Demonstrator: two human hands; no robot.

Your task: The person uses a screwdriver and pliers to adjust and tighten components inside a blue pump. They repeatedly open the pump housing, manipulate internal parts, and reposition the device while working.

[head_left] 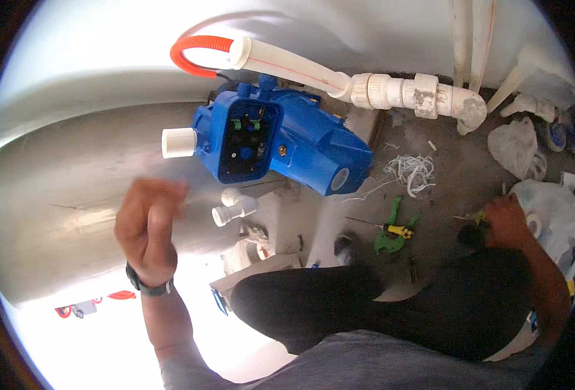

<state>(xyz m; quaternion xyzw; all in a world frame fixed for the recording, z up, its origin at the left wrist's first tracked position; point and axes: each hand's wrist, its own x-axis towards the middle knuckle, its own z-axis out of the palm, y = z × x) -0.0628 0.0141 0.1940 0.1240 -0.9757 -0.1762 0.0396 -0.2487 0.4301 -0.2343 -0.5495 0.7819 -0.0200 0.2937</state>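
A blue pump (313, 140) lies on its side, its terminal box (245, 140) uncovered with dark insides and green parts showing. A white pipe fitting (179, 142) sticks out of its left end. My left hand (147, 224) is raised just below that fitting, apart from it. Its fingers are curled in and blurred at the tips; whatever they may hold cannot be made out. Low at the right, my right hand (505, 221) is closed around a screwdriver (480, 216) with a yellow-green handle, its thin shaft pointing left.
White pipes (378, 91) run along the wall behind the pump. On the floor lie tangled white string (414, 174), green pliers (391, 240), another screwdriver (399, 231) and a white elbow fitting (235, 207). Plastic bags (513, 146) sit at the right; a large curved tank (73, 201) is at the left.
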